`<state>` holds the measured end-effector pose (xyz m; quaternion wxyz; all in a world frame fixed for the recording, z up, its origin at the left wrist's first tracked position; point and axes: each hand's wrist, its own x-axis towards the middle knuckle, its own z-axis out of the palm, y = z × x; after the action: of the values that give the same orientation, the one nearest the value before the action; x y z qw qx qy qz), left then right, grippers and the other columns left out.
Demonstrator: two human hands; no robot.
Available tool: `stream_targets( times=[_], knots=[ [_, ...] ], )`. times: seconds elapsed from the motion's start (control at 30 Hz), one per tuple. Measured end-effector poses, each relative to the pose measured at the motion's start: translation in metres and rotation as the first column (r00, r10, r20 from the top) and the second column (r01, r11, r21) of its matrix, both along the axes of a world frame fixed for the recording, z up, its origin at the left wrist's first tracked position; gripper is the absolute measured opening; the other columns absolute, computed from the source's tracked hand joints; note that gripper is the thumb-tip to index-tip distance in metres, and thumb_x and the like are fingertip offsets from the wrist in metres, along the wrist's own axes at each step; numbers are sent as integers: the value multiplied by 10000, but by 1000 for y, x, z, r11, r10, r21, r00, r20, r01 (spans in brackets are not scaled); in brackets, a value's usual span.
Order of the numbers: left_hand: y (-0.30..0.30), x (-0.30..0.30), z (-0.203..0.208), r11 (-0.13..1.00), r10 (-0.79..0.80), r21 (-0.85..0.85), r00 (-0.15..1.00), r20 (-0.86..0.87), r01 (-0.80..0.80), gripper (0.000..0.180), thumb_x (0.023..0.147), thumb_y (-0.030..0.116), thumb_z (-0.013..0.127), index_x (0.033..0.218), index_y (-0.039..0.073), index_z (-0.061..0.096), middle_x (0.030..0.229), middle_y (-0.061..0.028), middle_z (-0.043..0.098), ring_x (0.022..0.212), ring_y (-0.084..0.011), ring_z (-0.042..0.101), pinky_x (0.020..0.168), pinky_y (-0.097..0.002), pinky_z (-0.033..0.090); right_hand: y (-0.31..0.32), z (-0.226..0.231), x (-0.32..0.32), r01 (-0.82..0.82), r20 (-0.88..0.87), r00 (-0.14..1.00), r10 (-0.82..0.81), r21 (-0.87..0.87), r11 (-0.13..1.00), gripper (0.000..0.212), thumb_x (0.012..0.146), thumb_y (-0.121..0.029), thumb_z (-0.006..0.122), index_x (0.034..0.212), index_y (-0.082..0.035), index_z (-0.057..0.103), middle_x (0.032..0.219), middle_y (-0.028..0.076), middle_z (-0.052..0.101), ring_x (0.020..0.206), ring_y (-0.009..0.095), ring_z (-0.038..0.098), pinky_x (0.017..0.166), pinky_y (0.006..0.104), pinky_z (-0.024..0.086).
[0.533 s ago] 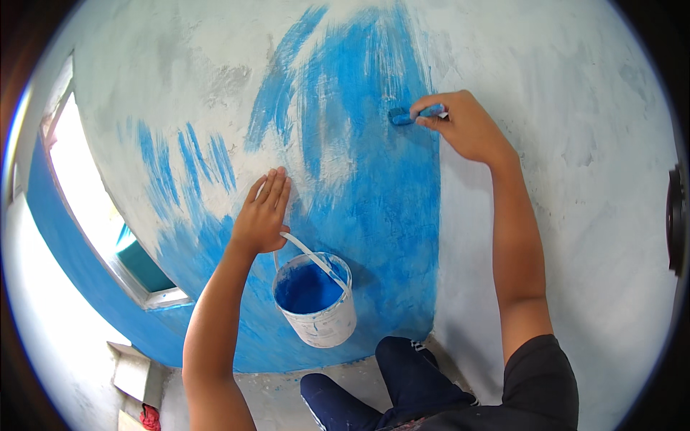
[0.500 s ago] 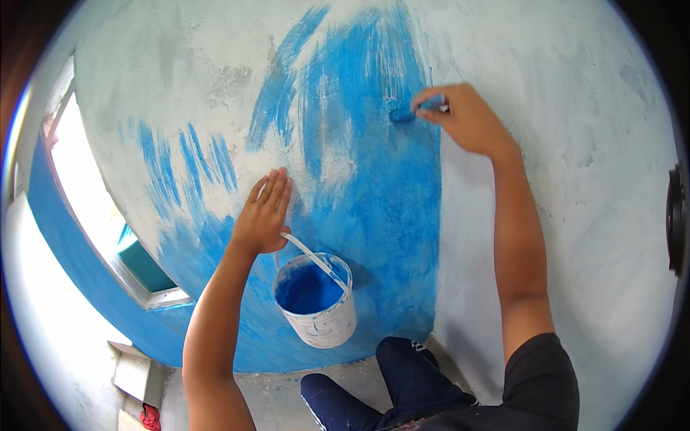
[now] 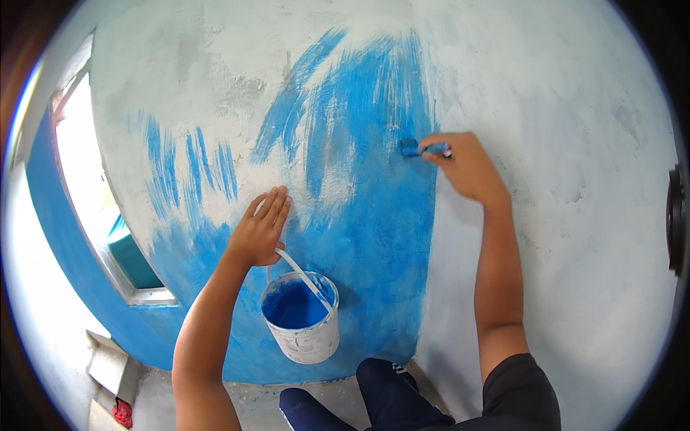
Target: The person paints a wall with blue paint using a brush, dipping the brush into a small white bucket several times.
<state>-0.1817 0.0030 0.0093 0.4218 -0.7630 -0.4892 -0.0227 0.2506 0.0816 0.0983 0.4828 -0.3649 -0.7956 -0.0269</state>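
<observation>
My right hand [image 3: 463, 167] grips a small paintbrush [image 3: 420, 149] loaded with blue paint, its bristles pressed to the wall at the right edge of the blue painted patch [image 3: 374, 215]. My left hand [image 3: 260, 228] rests with fingers flat against the wall, and the white wire handle [image 3: 305, 276] of a paint bucket hangs from it. The white bucket [image 3: 302, 320] dangles just below that hand, about half full of blue paint. The rest of the wall [image 3: 575, 201] to the right is bare grey-white plaster.
A window opening [image 3: 86, 187] with a blue-painted frame lies to the left, with a turquoise sill below it. My dark trouser knee [image 3: 392, 391] and shoe sit at the bottom by the wall's foot. A red rag [image 3: 122, 413] lies on the floor at lower left.
My right hand has drawn the brush a little way down the wall along the patch's right edge. The left hand and bucket keep their place against the wall.
</observation>
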Motion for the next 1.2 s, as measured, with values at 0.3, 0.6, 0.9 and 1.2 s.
stream_targets(
  times=[0.3, 0.6, 0.9, 1.2],
  knots=[
    [6, 10, -3, 1000, 2, -9, 999, 39, -2, 1200, 613, 250, 941, 1624, -59, 373, 1752, -255, 275, 1639, -348, 275, 1333, -504, 216, 25, 73, 5, 173, -292, 953, -82, 303, 937, 205, 1033, -213, 716, 1185, -120, 819, 1152, 145, 800, 1068, 321, 752, 945, 429, 597],
    [-6, 5, -1, 1000, 3, -20, 1000, 0, -3, 1137, 653, 283, 921, 1595, -97, 411, 1723, -282, 322, 1628, -364, 293, 1338, -494, 213, -17, 11, -4, 93, -182, 981, -70, 121, 988, 173, 1011, -112, 714, 1138, -46, 812, 1094, 151, 809, 869, 265, 753, 838, 349, 596],
    [1, 7, 1, 999, -42, -9, 999, 2, 42, 1146, 654, 292, 919, 1600, -99, 404, 1715, -281, 341, 1620, -366, 314, 1334, -498, 225, 42, 40, -17, 295, -400, 907, -128, 390, 872, 251, 1003, -181, 714, 1170, -8, 785, 1033, 224, 795, 925, 383, 771, 858, 422, 597],
    [4, 11, -3, 999, -46, 14, 999, 11, 46, 1130, 632, 276, 915, 1585, -97, 436, 1710, -282, 351, 1609, -368, 335, 1331, -491, 243, 5, 75, -19, 334, -506, 851, -141, 314, 889, 282, 988, -223, 700, 1089, 24, 792, 917, 213, 782, 842, 339, 771, 799, 402, 596]
  ],
)
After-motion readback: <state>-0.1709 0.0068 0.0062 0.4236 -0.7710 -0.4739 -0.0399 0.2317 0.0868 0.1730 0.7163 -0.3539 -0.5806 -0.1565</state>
